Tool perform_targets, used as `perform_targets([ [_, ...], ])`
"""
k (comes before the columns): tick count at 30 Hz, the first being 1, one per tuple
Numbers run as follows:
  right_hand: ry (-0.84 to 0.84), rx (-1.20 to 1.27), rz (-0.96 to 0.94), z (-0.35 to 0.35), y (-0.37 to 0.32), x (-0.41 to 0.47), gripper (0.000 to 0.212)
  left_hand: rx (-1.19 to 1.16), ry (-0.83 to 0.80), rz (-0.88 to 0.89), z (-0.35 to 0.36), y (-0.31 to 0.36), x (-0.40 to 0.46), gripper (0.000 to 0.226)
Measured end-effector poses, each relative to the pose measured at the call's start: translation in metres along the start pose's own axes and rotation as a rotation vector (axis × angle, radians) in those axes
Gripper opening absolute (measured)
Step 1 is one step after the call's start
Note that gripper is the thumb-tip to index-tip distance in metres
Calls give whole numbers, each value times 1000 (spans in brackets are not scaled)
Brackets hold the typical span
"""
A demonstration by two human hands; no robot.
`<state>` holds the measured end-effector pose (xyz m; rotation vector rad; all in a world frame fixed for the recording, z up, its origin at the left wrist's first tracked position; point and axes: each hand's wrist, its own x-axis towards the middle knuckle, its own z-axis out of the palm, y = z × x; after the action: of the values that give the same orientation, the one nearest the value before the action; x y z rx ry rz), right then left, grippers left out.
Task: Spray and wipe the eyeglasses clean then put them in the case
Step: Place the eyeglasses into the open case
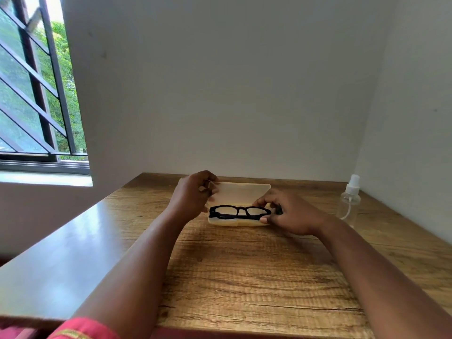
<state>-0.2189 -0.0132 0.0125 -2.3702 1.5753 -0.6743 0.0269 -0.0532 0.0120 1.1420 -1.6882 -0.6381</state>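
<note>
The eyeglasses (240, 212) lie folded inside the open case (238, 222), lenses facing me. I judge them light and stiff but fragile at the hinges and easily smudged, so the black frame's outer end is the place to take them, never the lenses. My right hand (291, 214) has its grip pinched there, at the case's right end. My left hand (193, 195) grips the raised translucent lid's left edge, and I expect that thin plastic to flex. The spray bottle (350, 199) stands right of the case, apart, on the counter (244, 277).
</note>
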Motion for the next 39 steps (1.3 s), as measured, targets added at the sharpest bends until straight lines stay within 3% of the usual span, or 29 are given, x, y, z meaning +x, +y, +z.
perform_targets([
  [5, -26, -20, 9, 0, -2, -1, 40, -67, -35, -30, 0, 2, -3, 20],
  [8, -22, -20, 11, 0, -2, -1, 40, -171, -146, -123, -5, 5, -6, 23],
  [14, -21, -11, 23, -1, -3, -1, 37, -592, -521, -321, -30, -5, -2, 71],
  [18, -13, 17, 28, -1, -3, -2, 38, -677, -695, -314, -28, -18, 0, 79],
  [26, -28, 55, 14, -2, 0, -4, 38, -692, -641, -549, -24, -25, 6, 87],
  [33, -35, 145, 32, -7, 6, -5, 47, -643, -436, -568, -22, -18, 9, 64],
  [39, -57, 246, 43, -9, 6, -6, 58, -639, -392, -594, -25, -17, 11, 52],
])
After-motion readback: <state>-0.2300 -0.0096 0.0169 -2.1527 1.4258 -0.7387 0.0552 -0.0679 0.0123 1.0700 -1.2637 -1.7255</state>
